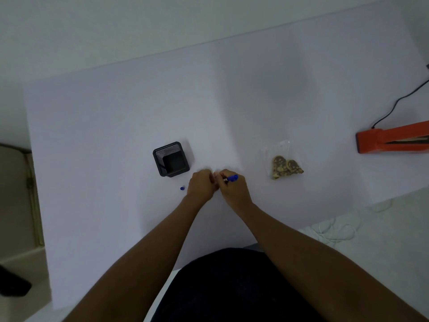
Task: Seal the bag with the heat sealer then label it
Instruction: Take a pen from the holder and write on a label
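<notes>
Cookies sit in the clear bag (284,162), which lies flat on the white table (116,112), well right of the mesh pen holder (171,158), set aside while the label gets written. Just right of the holder, the right hand (234,189) grips a blue pen (231,178), uncapped for writing. The left hand (201,185) curls beside it, probably steadying a label, though none shows. The cap (182,188) rests below the holder; the orange heat sealer (392,140) waits far right.

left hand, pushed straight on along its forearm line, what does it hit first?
Likely nothing: the left hand points up and slightly right, passing right of the black mesh holder onto bare table. Depth unclear.
</notes>
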Tool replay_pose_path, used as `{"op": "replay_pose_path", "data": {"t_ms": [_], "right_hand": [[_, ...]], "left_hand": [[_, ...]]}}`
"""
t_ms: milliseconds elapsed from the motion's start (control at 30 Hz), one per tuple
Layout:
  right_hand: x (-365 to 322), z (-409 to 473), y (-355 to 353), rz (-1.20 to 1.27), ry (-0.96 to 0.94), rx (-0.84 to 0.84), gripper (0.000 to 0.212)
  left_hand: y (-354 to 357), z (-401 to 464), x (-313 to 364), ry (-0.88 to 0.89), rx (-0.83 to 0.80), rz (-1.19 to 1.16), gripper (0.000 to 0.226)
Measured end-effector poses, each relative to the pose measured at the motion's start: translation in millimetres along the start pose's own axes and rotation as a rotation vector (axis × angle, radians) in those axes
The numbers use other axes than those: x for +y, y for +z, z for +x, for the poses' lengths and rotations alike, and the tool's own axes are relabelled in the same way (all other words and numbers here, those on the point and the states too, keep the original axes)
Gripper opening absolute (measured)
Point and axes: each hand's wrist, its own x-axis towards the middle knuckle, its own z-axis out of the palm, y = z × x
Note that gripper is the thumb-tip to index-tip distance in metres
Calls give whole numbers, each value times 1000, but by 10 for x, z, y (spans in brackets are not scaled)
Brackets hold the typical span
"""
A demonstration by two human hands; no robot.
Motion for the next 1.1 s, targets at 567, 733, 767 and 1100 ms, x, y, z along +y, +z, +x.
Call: {"op": "replay_pose_path", "data": {"t_ms": [567, 733, 767, 1100], "right_hand": [[-47, -4, -20, -36, -6, 42, 38], [-69, 35, 44, -73, 31, 76, 45], [-85, 45, 51, -80, 40, 81, 47], [-116, 56, 54, -112, 68, 98, 49]], "left_hand": [[-30, -12, 108, -22, -84, 7, 27], [-42, -25, 131, -8, -79, 32, 25], [-40, -22, 131, -4, -78, 31, 21], [-35, -39, 122, 14, -65, 30, 16]]}}
